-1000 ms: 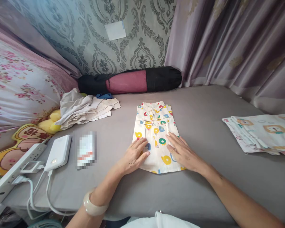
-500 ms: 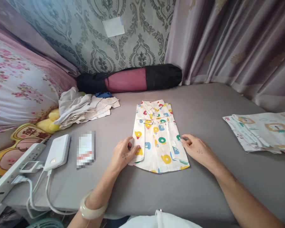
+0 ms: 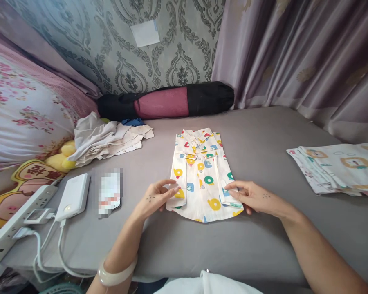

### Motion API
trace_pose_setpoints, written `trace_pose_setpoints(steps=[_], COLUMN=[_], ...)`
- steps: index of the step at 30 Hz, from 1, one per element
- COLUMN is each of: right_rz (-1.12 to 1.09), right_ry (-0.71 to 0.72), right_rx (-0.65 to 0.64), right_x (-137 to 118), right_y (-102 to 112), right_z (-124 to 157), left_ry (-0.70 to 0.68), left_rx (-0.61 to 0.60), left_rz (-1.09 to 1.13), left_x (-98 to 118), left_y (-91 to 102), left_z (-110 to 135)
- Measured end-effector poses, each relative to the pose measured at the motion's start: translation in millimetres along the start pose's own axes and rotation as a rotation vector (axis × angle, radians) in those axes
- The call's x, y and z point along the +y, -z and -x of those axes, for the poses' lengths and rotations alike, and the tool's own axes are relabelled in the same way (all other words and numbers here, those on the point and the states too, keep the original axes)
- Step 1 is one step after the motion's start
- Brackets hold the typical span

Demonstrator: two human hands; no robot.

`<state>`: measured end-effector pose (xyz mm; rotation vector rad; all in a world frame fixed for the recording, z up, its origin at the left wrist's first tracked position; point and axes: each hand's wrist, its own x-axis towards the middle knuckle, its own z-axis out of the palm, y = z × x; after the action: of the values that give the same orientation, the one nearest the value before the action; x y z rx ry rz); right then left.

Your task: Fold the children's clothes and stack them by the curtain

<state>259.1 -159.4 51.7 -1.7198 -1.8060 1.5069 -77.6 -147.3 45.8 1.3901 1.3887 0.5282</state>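
- On the grey cover (image 3: 263,143), a white collared, button-front shirt (image 3: 205,204) is lying flat near the middle; its collar end is pointing far, its curved hem near.
- The step in hand is seemingly straightening the folded sides; a next fold would be calling for an even, level hold at both near corners, keeping the layers together.
- The left hand (image 3: 155,200) is resting its thumb and a finger on the near left edge; the right hand (image 3: 254,196) is touching the near right edge, some fingers reaching past it; whether either is pinching cloth, I cannot tell.
- Both sleeves (image 3: 180,167) are lying lengthwise along the front's left and right sides; a crosswise crease is showing below the collar (image 3: 204,134).
- Yellow, blue, green and red letter-like prints are dotting the cloth; buttons (image 3: 203,187) are running down the middle.
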Motion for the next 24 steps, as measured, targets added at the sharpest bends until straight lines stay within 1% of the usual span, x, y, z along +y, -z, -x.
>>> trace_pose_setpoints(steps=[2, 4, 7, 11, 13, 15, 17, 20, 24], right_rz=[0.012, 0.013, 0.013, -0.041, -0.109, -0.156, -0.145, -0.012, 0.188], right_ry=[0.024, 0.052, 0.076, 0.095, 0.128, 0.162, 0.178, 0.172, 0.221], right_rx=[-0.08, -0.125, -0.169, -0.199, -0.158, -0.085, -0.002, 0.091, 0.139], right_x=[0, 2, 8, 14, 13, 11, 10, 11, 16], right_y=[3, 7, 14, 14, 11, 7, 5, 5, 6], right_z=[2, 5, 8, 9, 6, 2, -1, -4, -3], left_ry=[0.034, 0.043, -0.009, -0.123, -0.15, -0.166, -0.186, -0.211, -0.231], left_rx=[-0.143, -0.238, -0.302, -0.332, -0.34, -0.339, -0.329, -0.332, -0.36], left_rz=[0.038, 0.055, 0.13, 0.298, 0.351, 0.361, 0.335, 0.231, 0.04], left_x=[1, 1, 1, -1, -2, -5, -8, -12, -12], left_y=[3.3, 6.3, 10.0, 13.0, 13.4, 13.0, 12.7, 13.7, 20.0], left_z=[2, 4, 5, 5, 5, 4, 3, 3, 8])
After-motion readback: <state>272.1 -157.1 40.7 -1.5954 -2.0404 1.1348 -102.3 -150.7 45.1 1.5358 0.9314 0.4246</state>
